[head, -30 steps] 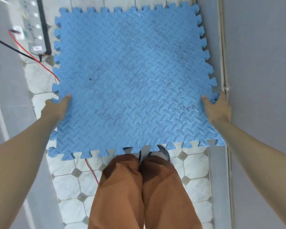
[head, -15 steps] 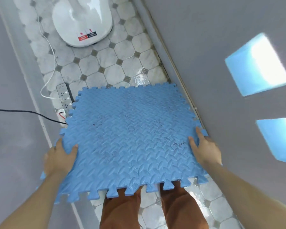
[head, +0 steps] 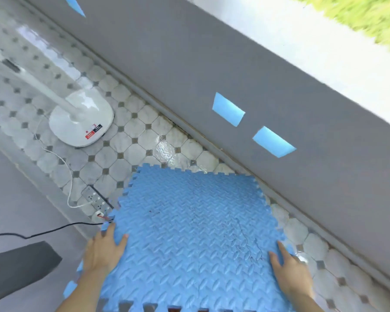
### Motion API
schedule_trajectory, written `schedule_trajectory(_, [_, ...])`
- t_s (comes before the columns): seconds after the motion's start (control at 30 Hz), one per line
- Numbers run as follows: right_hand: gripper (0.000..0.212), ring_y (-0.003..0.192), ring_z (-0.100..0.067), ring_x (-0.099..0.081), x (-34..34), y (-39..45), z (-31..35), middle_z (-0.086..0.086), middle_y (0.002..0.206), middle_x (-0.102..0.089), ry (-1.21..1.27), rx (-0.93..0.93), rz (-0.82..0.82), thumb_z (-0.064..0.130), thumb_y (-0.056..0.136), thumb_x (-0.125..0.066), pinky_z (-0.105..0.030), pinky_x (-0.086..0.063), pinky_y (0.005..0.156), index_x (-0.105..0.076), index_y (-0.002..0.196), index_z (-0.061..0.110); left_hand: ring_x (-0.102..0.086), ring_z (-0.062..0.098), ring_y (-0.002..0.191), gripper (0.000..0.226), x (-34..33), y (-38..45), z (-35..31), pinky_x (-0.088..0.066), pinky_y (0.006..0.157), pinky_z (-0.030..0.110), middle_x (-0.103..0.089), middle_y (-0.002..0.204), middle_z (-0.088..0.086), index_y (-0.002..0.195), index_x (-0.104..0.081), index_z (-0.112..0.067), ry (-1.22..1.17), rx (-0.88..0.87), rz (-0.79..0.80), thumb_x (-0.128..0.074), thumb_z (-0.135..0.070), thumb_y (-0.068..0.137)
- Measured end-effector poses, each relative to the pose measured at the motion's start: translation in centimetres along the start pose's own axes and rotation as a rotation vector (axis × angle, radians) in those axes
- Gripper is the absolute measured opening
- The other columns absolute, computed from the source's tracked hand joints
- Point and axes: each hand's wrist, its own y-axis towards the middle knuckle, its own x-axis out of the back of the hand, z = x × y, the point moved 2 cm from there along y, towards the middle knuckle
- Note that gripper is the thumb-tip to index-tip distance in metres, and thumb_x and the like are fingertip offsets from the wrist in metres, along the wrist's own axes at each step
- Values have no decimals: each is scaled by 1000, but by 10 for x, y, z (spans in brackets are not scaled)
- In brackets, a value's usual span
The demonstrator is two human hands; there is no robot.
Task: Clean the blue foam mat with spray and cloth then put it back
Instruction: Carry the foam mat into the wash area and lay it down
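Observation:
The blue foam mat has a ridged pattern, jigsaw edges and a few dark marks. It is held roughly flat in front of me above the tiled floor. My left hand grips its left edge, thumb on top. My right hand grips its right edge, fingers spread on the surface. No spray bottle or cloth is in view.
A white fan base stands on the tiled floor at the left. A power strip with white and black cables lies by the mat's left corner. A grey wall with blue rectangular openings runs along the right. A dark object sits lower left.
My view has swung up and left, showing more floor, the fan and the wall. The mat sits lower in the frame and both hands keep hold of its edges.

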Motion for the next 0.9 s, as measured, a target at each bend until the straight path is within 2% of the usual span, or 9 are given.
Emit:
schedule_trajectory(0.07, [58, 124, -33, -53, 1, -32, -37, -14, 133, -60, 111, -84, -1, 54, 96, -43, -41, -40, 107, -36, 150, 35, -46, 38, 121, 63, 19, -12, -31, -36, 103, 43, -54, 131, 17, 143, -38, -26, 77, -105, 21, -44, -59, 90])
schedule_trajectory(0.2, [57, 119, -32, -57, 9, -89, -112, -14, 132, -60, 234, -281, -11, 55, 95, -44, -38, -43, 100, -39, 148, 35, -46, 34, 121, 65, 39, -36, -107, -41, 99, 41, -56, 129, 15, 143, -37, -26, 228, -338, 59, -42, -61, 89])
schedule_trajectory(0.4, [54, 119, -35, -57, -12, -151, -232, -16, 131, -61, 467, -571, -57, 48, 96, -46, -42, -46, 100, -45, 145, 27, -43, 32, 126, 68, 27, -94, -250, -39, 101, 39, -51, 137, 13, 147, -30, -26, 476, -686, 135, -38, -62, 90])
schedule_trajectory(0.57, [53, 116, -36, -58, -46, -205, -314, -16, 131, -61, 656, -771, -87, 48, 96, -46, -44, -49, 96, -44, 146, 28, -38, 35, 131, 70, -19, -167, -353, -35, 105, 40, -47, 139, 20, 149, -25, -22, 677, -931, 174, -38, -60, 92])
schedule_trajectory(0.7, [51, 125, -39, -50, -76, -246, -374, -18, 135, -57, 728, -923, -100, 45, 97, -45, -44, -44, 100, -46, 144, 26, -39, 35, 131, 71, -77, -237, -420, -28, 108, 40, -49, 137, 21, 147, -29, -19, 862, -1118, 152, -36, -63, 92])
schedule_trajectory(0.9, [52, 126, -40, -46, -146, -284, -445, -19, 136, -55, 851, -1111, -59, 43, 97, -41, -46, -43, 102, -44, 146, 25, -33, 36, 129, 74, -170, -338, -498, -34, 107, 42, -47, 136, 19, 148, -29, -20, 1056, -1304, 131, -36, -65, 90])
